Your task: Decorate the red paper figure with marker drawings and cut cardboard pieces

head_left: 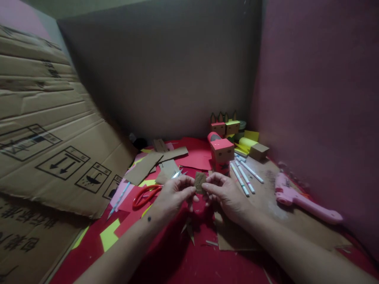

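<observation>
Taking the small piece of cardboard as the clock's centre, it sits in the air above the red counter, between both hands. The left hand, at 8 o'clock, has its grip pinched on the left edge, thumb towards the wearer; the right hand, at 4 o'clock, has its grip closed on the right edge. A dark line crosses the card's face; whether it is a fold or a mark, I cannot tell.

To work the card well, I would pinch lightly and evenly with both thumbs, since hard pressure could dent it, and turn it slowly to keep that line in sight. The scissors lie at 9 o'clock, blades just beyond the left hand, so that wrist should stay high. At 1 o'clock stands a red-topped box figure, near enough to knock; the markers lie at 3 o'clock.
</observation>
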A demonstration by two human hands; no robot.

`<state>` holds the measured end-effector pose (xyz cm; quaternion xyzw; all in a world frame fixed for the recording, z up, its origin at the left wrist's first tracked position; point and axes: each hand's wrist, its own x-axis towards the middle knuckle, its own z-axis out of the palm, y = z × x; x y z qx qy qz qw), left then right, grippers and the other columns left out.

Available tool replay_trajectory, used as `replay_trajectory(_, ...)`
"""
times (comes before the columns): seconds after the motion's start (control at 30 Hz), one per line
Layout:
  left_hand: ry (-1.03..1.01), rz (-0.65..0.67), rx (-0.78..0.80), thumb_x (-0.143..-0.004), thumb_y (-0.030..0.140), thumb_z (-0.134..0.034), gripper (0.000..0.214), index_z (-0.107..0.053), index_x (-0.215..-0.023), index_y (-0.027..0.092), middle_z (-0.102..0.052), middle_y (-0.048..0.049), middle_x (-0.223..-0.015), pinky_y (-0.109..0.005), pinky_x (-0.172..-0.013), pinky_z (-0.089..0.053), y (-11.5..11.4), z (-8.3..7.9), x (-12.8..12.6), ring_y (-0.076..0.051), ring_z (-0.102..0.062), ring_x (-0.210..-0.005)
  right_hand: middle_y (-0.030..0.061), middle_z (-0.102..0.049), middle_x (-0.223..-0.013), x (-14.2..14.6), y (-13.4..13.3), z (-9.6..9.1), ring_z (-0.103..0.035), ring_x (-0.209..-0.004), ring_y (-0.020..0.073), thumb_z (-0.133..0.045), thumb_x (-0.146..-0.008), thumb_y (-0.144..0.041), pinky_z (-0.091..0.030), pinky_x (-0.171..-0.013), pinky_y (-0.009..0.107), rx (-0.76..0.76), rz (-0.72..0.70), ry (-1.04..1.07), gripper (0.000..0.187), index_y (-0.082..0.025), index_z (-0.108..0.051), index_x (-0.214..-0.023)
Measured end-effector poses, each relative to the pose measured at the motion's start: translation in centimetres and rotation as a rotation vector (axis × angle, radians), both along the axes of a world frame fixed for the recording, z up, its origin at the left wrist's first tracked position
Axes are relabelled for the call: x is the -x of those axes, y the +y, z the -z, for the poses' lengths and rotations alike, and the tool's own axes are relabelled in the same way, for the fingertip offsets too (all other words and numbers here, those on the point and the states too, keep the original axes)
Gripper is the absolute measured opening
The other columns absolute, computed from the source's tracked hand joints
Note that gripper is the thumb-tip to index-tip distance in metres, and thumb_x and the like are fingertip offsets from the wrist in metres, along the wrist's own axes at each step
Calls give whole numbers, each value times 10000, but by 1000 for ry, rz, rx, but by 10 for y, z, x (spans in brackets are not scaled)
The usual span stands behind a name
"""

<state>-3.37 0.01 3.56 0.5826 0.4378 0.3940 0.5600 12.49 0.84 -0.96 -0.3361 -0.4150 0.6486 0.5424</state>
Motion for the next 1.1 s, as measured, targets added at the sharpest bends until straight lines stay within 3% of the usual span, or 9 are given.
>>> replay_trajectory(0.13,18,50,63,-729,283,-702,180,-617,-789,136,-678,-37,-699,-247,-507,-490,3,4,3,-125,-608,-525,-56,-611,-593,0,0,0,-567,-454,110,-819,-622,-327,-436,-451,233,3,9,-31,327,-197,-557,-768)
replay_trajectory(0.27,-15,100,109,-755,276,-688,173,-625,-829,133,-695,-43,-704,-253,-556,-504,2,5,5,-130,-635,-539,-39,-626,-563,0,0,1,-561,-414,107,-784,-670,-331,-428,-421,224,7,-66,-38,333,-177,-607,-908)
replay_trajectory(0.47,-85,196,115,-819,238,-654,177,-672,-950,119,-720,-76,-793,-264,-643,-537,5,8,14,-138,-667,-640,-3,-659,-607,-1,0,-1,-574,-425,113,-779,-677,-336,-432,-403,226,28,-114,-30,309,-170,-648,-903)
replay_trajectory(0.63,-104,164,45,-764,245,-743,385,-611,-1112,146,-706,-65,-876,-292,-619,-563,5,13,15,-172,-691,-695,-6,-669,-639,1,-2,-3,-575,-446,104,-771,-675,-300,-441,-427,226,52,-116,-5,272,-169,-661,-886)
replay_trajectory(0.83,-54,137,19,-782,276,-713,273,-632,-999,130,-695,-45,-788,-276,-585,-567,2,12,6,-164,-686,-664,11,-689,-663,2,-2,0,-618,-480,131,-771,-671,-270,-448,-449,242,79,-133,40,272,-181,-646,-894)
replay_trajectory(1.1,-22,151,56,-800,275,-678,296,-651,-1038,100,-705,-66,-763,-292,-620,-571,0,8,4,-167,-682,-674,4,-679,-648,0,-2,-2,-616,-471,133,-805,-641,-251,-444,-441,249,67,-118,60,289,-177,-653,-874)
